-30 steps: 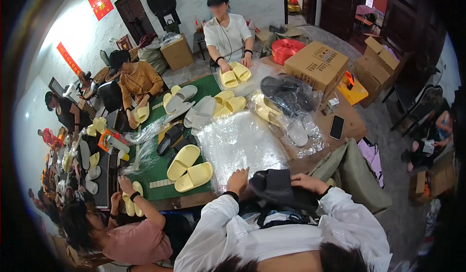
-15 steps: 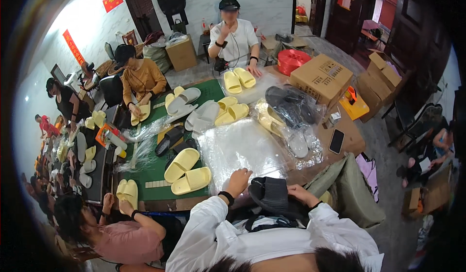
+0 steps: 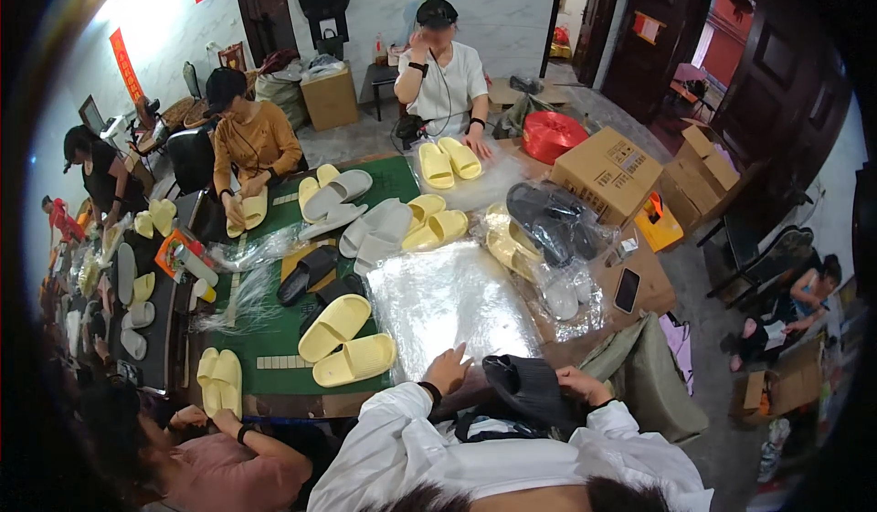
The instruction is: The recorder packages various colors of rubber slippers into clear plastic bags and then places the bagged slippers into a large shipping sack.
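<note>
My right hand (image 3: 585,384) grips a dark grey ribbed slipper (image 3: 523,386) by its side, holding it tilted above my lap at the table's front edge. My left hand (image 3: 448,370) is open, fingers stretched toward the near edge of a stack of clear plastic bags (image 3: 438,297); I cannot tell whether it touches them. To the left of the stack lies a pair of yellow slippers (image 3: 352,343). Beyond it are grey slippers (image 3: 376,231) and more yellow ones (image 3: 437,220). Black slippers (image 3: 306,274) rest on the green mat (image 3: 265,329).
Bagged dark slippers (image 3: 557,220), a phone (image 3: 627,290) and a cardboard box (image 3: 607,167) occupy the table's right side. A grey-green sack (image 3: 653,375) stands by my right arm. Co-workers sit at the left and far sides, one at lower left holding yellow slippers (image 3: 219,380).
The dark slipper has tilted and shifted slightly right in my right hand. My left hand's fingers have stretched out toward the plastic bags. Across the table, a person's hand has risen toward their head.
</note>
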Tool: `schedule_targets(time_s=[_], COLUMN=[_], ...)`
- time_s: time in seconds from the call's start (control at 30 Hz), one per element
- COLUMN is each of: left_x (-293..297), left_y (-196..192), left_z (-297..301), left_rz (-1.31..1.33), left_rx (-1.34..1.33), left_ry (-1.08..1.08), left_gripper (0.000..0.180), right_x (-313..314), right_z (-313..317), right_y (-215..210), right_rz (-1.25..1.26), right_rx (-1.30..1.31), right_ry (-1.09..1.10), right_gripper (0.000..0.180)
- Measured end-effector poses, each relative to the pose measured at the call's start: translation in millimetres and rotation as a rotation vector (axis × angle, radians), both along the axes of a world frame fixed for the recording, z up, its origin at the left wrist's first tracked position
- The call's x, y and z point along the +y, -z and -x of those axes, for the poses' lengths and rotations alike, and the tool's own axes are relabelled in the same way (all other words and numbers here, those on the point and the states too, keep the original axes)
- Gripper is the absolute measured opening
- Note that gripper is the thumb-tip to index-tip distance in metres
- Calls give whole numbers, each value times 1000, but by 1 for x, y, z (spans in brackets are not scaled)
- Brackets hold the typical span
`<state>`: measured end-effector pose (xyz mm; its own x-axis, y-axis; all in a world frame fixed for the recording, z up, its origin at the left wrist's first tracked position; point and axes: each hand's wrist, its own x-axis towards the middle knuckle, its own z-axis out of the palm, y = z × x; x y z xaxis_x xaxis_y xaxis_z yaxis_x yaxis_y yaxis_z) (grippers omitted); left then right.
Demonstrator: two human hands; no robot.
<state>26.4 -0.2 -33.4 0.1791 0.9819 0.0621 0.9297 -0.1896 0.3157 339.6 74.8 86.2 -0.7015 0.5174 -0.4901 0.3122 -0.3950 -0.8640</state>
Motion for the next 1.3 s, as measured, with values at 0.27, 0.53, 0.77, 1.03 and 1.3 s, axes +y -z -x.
schedule_targets(time_s=[0.27, 0.53, 0.77, 1.03, 1.3], left_x=[15, 14, 20, 17, 6], left_y=[-13, -20, -73, -97, -118], left_z=[20, 36, 46, 67, 67], left_rz=[311, 28, -257, -314, -168], left_rx=[-119, -173, 4, -5, 20], left_ry=[36, -17, 57, 74, 107], left_gripper=[40, 57, 63, 65, 68], right_x=[4, 7, 3, -13, -23], right_z=[21, 67, 100, 114, 144], right_y=[37, 7, 14, 32, 45], right_rz=[-11, 61, -615, -841, -1028], right_rx=[-83, -96, -298, -430, -439], right_ry=[-39, 7, 93, 378, 429], right_gripper=[20, 22, 18, 17, 21])
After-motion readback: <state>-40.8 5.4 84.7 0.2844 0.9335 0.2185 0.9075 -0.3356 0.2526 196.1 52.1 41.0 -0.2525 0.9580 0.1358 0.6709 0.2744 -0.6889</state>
